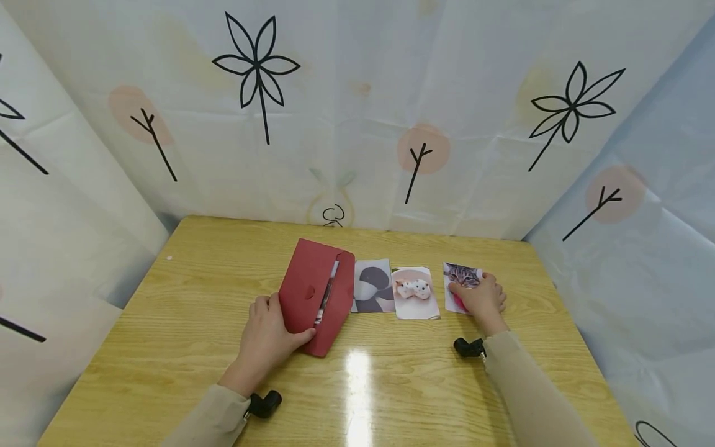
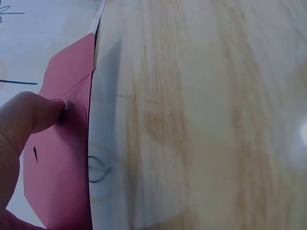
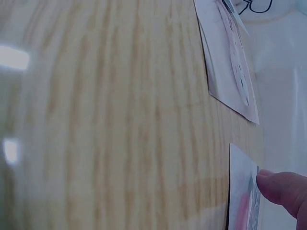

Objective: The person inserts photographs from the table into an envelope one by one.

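the left hand [image 1: 265,338] grips the red envelope [image 1: 307,273] and, right of it, the right hand's narrowed fingers [image 1: 491,279] pinch a likely light, bendy cat card [image 1: 461,274], best held edgewise.

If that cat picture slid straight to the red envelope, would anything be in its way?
Yes. Between the cat picture and the red envelope lie a grey picture, nearer the envelope, and a pinkish picture, nearer the cat. Nothing visible separates the right hand from the cat picture; they touch.
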The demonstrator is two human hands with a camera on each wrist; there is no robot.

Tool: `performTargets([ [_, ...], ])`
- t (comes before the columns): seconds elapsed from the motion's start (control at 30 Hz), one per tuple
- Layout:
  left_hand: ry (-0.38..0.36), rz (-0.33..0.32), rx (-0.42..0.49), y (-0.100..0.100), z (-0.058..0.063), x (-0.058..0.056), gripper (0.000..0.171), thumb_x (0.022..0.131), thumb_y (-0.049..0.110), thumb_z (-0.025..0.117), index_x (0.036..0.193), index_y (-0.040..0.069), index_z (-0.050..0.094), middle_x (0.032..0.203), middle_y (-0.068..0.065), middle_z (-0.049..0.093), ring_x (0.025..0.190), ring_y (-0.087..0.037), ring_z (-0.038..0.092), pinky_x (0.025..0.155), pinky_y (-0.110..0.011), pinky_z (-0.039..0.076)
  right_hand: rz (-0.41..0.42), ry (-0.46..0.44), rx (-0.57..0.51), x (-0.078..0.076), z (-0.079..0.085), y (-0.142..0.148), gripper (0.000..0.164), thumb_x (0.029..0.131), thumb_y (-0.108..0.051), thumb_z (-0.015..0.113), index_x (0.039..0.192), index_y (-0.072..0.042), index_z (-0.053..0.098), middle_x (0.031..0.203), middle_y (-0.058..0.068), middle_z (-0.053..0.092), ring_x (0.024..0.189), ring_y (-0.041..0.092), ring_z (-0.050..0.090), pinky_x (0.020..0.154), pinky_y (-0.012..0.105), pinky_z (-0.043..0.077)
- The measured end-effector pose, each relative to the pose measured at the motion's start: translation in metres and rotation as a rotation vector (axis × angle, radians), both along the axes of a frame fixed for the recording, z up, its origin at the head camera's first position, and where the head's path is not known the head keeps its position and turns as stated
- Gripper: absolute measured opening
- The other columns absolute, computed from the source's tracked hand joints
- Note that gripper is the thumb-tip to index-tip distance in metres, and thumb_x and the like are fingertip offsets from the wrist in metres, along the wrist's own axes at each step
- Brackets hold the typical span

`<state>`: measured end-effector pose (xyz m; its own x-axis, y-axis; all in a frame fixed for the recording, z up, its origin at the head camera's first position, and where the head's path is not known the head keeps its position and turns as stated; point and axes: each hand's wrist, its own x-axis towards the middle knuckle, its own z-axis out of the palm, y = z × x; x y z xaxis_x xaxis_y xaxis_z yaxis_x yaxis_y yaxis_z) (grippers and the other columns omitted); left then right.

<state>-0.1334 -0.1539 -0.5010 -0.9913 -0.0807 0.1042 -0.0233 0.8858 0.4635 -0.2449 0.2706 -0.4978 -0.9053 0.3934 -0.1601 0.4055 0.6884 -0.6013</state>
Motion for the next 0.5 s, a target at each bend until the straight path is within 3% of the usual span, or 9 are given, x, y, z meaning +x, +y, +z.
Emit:
performTargets([
  [0.33,0.004,0.01,0.001,-0.002,0.0,-0.002,0.106,0.064,0.058,0.081,0.132,-0.012,0.039,0.115,-0.024,0.042,0.103,-0.036,0.04,0.08,-0.047,0.045,0.023,-0.063,-0.05,-0.002,0.004,0.003,0.097,0.08,-0.036,0.076,0.147,0.007,0.021,0.137,0.038,0.026,0.126,0.053,0.022,0.102,0.062,0.019],
  [0.5,0.019,0.019,-0.007,-0.003,0.0,-0.003,0.107,0.064,0.055,0.082,0.133,-0.013,0.038,0.115,-0.025,0.042,0.104,-0.038,0.04,0.086,-0.051,0.039,0.036,-0.133,-0.08,-0.002,0.008,0.01,0.101,0.079,-0.039,0.077,0.145,0.009,0.018,0.136,0.042,0.021,0.125,0.055,0.02,0.1,0.063,0.023],
])
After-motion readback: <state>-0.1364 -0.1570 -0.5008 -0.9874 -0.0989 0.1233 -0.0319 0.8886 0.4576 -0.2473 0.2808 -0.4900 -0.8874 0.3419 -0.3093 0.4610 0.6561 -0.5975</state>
